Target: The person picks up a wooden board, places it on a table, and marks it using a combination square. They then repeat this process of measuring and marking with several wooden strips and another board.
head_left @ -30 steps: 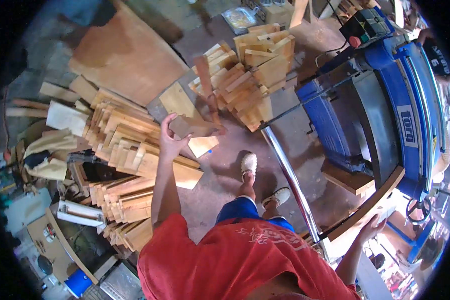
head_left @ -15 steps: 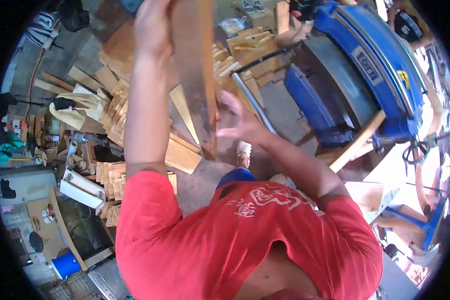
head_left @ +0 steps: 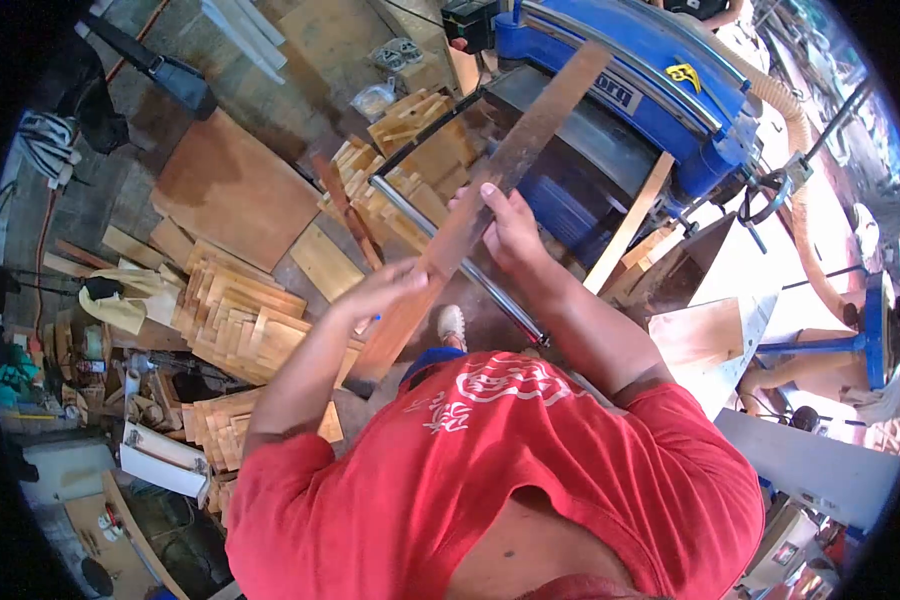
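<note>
A long, narrow brown wooden board (head_left: 470,212) slants across the view, its near end by my red shirt and its far end over the blue machine. My right hand (head_left: 513,232) is closed around the board about its middle, thumb on the upper face and fingertips showing at the far edge. Lower on the board, my left hand (head_left: 385,290) lies against its left edge, the fingers reaching onto the upper face. Part of the left hand's grip is hidden. A metal roller bar (head_left: 495,290) passes beneath the board.
The blue machine (head_left: 630,95) with its dark bed stands ahead to the right, a pale wood strip (head_left: 630,222) leaning at its side. Stacked wooden pieces (head_left: 238,318) lie to the left, near a brown sheet (head_left: 235,190). Behind the machine, part of another person shows.
The board has swung from nearly upright in front of me to a slant toward the machine. My left hand has come down, and my right hand, open before, has closed on the board.
</note>
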### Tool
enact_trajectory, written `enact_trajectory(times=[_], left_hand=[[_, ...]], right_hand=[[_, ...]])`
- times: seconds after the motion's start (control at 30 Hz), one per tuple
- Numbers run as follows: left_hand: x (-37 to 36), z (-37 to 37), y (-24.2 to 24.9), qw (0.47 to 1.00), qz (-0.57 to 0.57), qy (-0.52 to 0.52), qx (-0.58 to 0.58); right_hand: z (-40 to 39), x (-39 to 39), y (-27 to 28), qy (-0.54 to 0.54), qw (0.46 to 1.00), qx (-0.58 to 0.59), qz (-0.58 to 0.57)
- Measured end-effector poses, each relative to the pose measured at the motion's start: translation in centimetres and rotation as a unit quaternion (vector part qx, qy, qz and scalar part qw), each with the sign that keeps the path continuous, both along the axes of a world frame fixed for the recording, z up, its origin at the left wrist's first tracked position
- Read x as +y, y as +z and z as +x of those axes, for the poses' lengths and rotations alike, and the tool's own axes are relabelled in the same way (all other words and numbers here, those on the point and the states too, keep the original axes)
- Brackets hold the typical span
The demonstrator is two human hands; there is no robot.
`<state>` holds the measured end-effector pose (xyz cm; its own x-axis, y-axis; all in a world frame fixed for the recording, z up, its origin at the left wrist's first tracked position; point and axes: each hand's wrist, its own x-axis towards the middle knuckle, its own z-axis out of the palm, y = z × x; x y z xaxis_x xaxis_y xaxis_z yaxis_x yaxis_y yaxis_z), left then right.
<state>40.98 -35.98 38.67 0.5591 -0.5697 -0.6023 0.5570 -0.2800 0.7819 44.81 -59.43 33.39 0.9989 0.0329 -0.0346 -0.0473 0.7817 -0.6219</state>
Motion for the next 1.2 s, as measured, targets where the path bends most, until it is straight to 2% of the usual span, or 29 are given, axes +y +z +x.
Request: enact_trajectory(times=[0.07,0.13,0.2,0.23,0.27,0.37,0.43,0.57,0.63,0.67,0.7,0.77,0.8,0.83,0.87,0.9,0.93,1.0,1.03,1.07,1.1,1.17,1.2], left_hand=[[0.2,-1.7,-1.7,0.975,0.063,-0.037,-0.210],[0.0,-1.8,-3.9,0.978,0.056,-0.002,-0.202],[-0.3,-2.0,-5.0,0.908,0.247,-0.054,-0.335],[-1.2,-2.1,-5.3,0.880,0.290,-0.041,-0.373],[-1.6,-1.8,-5.6,0.879,0.285,-0.048,-0.379],[-2.6,-0.7,-8.0,0.837,0.368,-0.029,-0.404],[-3.0,0.3,-8.8,0.834,0.366,-0.037,-0.412],[-3.6,3.9,-10.6,0.831,0.386,-0.061,-0.396],[-3.6,5.8,-11.5,0.841,0.378,-0.065,-0.381],[-2.6,6.8,-15.6,0.853,0.297,-0.030,-0.428],[-2.6,7.8,-14.6,0.846,0.330,-0.076,-0.411],[-0.7,9.1,-15.7,0.838,0.267,-0.115,-0.461],[0.7,10.0,-16.4,0.830,0.202,-0.060,-0.517],[2.6,11.7,-16.3,0.862,0.175,-0.046,-0.473],[4.4,14.1,-16.1,0.891,0.144,-0.033,-0.429],[6.7,16.9,-17.0,0.897,0.201,0.021,-0.392],[9.0,20.1,-18.5,0.897,0.254,0.070,-0.354],[14.8,27.5,-24.0,0.745,0.275,0.244,-0.557],[17.9,31.3,-25.1,0.800,0.318,0.228,-0.454],[20.2,34.8,-26.6,0.804,0.333,0.270,-0.411],[22.2,37.9,-28.0,0.805,0.346,0.312,-0.366],[25.3,42.8,-29.0,0.763,0.440,0.298,-0.369],[26.7,45.1,-29.8,0.758,0.479,0.270,-0.350]], right_hand=[[0.5,-1.1,-0.8,-0.010,0.999,0.024,0.024],[1.0,-1.8,-1.7,-0.046,0.998,0.030,-0.023],[1.3,-2.1,-2.4,-0.047,0.998,0.026,-0.031],[1.9,-2.0,-3.6,-0.067,0.996,0.049,-0.029],[2.5,-2.1,-4.8,-0.089,0.993,0.070,-0.029],[4.4,-2.6,-8.8,-0.087,0.988,0.128,-0.012],[5.5,-3.1,-11.3,-0.056,0.982,0.182,0.001],[8.6,-3.9,-16.6,-0.075,0.979,0.189,0.021],[10.1,-4.1,-18.5,-0.076,0.963,0.256,-0.046],[9.0,-2.8,-12.5,-0.121,0.924,0.337,-0.136],[9.0,-2.2,-11.0,-0.130,0.921,0.326,-0.170],[10.3,-2.3,-13.9,-0.131,0.923,0.302,-0.198],[10.8,-2.4,-14.4,-0.127,0.925,0.300,-0.195],[11.2,-2.5,-14.9,-0.149,0.924,0.310,-0.167],[11.4,-2.0,-14.6,-0.179,0.935,0.270,-0.143],[11.5,-1.6,-13.8,-0.192,0.932,0.271,-0.148],[11.4,-2.5,-15.3,-0.190,0.928,0.270,-0.171],[11.2,-2.7,-15.5,-0.203,0.917,0.306,-0.157],[10.9,-2.9,-15.7,-0.201,0.917,0.298,-0.171],[10.8,-2.3,-14.2,-0.208,0.891,0.352,-0.198],[10.3,-3.5,-15.6,-0.180,0.909,0.311,-0.212],[10.5,-2.6,-14.1,-0.197,0.908,0.307,-0.206],[10.5,-2.4,-13.9,-0.212,0.899,0.316,-0.216]])
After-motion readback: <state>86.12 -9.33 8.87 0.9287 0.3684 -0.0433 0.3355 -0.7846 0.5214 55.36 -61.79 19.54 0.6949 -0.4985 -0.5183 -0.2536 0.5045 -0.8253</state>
